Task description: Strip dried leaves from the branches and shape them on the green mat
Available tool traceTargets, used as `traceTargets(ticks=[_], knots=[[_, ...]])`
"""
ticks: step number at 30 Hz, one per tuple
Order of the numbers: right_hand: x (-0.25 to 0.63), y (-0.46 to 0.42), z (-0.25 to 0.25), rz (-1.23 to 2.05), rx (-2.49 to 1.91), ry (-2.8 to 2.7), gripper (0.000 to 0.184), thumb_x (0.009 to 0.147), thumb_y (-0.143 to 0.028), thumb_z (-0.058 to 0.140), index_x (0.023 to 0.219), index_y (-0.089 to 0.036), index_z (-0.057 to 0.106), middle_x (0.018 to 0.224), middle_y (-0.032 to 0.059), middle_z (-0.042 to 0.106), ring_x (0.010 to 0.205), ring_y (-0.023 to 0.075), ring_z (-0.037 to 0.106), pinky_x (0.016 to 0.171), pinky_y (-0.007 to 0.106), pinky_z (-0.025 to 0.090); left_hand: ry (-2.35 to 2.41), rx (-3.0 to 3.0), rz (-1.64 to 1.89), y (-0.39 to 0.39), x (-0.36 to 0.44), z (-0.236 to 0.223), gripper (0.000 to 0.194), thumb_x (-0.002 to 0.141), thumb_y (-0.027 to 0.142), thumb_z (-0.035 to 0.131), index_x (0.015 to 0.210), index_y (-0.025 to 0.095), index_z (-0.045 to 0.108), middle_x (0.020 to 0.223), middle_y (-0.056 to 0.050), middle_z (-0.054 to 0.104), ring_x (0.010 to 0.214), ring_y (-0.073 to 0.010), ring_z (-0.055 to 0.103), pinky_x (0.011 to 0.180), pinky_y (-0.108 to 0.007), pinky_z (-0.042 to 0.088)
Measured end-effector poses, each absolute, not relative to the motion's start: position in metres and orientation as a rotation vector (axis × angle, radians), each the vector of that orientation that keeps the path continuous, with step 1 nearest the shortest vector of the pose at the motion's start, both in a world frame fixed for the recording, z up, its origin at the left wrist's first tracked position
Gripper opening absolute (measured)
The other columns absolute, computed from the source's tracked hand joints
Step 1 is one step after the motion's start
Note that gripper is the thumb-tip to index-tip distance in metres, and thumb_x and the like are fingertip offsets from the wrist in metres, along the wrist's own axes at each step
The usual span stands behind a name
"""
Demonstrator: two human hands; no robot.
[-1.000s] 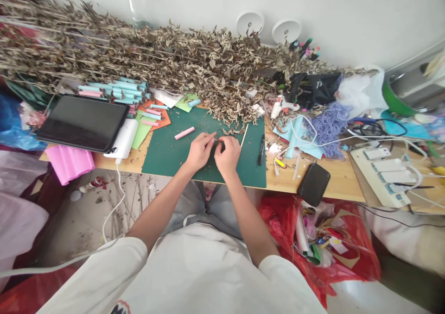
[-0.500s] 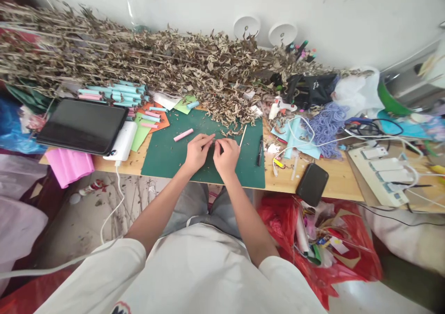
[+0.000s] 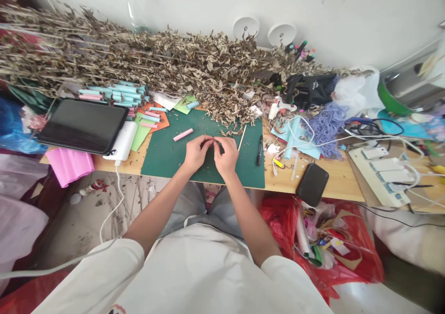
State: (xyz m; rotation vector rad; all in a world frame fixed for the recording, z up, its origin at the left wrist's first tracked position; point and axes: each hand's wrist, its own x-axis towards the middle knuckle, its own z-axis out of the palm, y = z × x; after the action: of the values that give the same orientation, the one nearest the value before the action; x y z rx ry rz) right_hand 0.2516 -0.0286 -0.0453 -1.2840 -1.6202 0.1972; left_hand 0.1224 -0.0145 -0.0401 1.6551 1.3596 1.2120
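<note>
Over the green cutting mat (image 3: 163,154), my left hand (image 3: 196,153) and my right hand (image 3: 225,153) meet fingertip to fingertip. Both are closed in a pinch around something small and dark, too tiny to make out. A pink paper tube (image 3: 183,135) lies on the mat just left of my left hand. To the right of my right hand are a thin pale stick (image 3: 242,137) and a black pen (image 3: 260,151). Dried leafy stems (image 3: 222,68) spill over the mat's back edge, and crumbs of leaf dot its surface.
Blue and pink paper tubes (image 3: 128,91) are stacked behind a black tablet (image 3: 83,125) and a white power bank (image 3: 121,142). On the right sit a glue gun (image 3: 280,106), purple yarn (image 3: 327,128), a black phone (image 3: 312,184) and a power strip (image 3: 378,172). A red bag (image 3: 361,240) hangs below.
My fingertips have come together, closing the small gap between the two hands. The left hand has dropped slightly. The things on the table lie as before.
</note>
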Motion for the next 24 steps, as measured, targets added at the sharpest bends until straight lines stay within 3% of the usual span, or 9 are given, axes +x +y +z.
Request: traceTargets(ticks=[9,17,24], knots=[[0.2496,-0.0298,-0.0434,0.216,-1.297,-1.566,0.015,0.095,-0.024,0.053,0.091,-0.022,0.067,0.089,0.0063,0.071,0.089,0.0203,0.062,0.083,0.037,0.053,1.328,1.721,1.205,-0.0172,0.1218,-0.0338,0.021,0.091,0.028,0.058,0.1,0.018,0.074,0.092,-0.005,0.075,0.08,-0.0165,0.068,0.078,-0.029,0.054],[0.2511,-0.0282,-0.0463,0.219,-1.325,-1.589,0.015,0.096,-0.025,0.052,0.096,-0.022,0.066,0.094,0.0067,0.071,0.093,0.0206,0.061,0.086,0.036,0.052,1.342,1.671,1.224,-0.0161,0.1212,-0.0377,0.02,0.089,0.032,0.061,0.094,0.018,0.074,0.089,-0.005,0.076,0.076,-0.017,0.067,0.074,-0.029,0.054],[0.2483,-0.0295,-0.0472,0.187,-1.466,-1.641,0.015,0.094,-0.019,0.048,0.089,-0.019,0.062,0.088,0.0082,0.067,0.09,0.0231,0.056,0.083,0.038,0.046,1.413,1.792,1.112,-0.0155,0.1229,-0.0354,0.018,0.091,0.022,0.054,0.092,0.018,0.071,0.081,-0.003,0.071,0.072,-0.0149,0.063,0.073,-0.027,0.05]])
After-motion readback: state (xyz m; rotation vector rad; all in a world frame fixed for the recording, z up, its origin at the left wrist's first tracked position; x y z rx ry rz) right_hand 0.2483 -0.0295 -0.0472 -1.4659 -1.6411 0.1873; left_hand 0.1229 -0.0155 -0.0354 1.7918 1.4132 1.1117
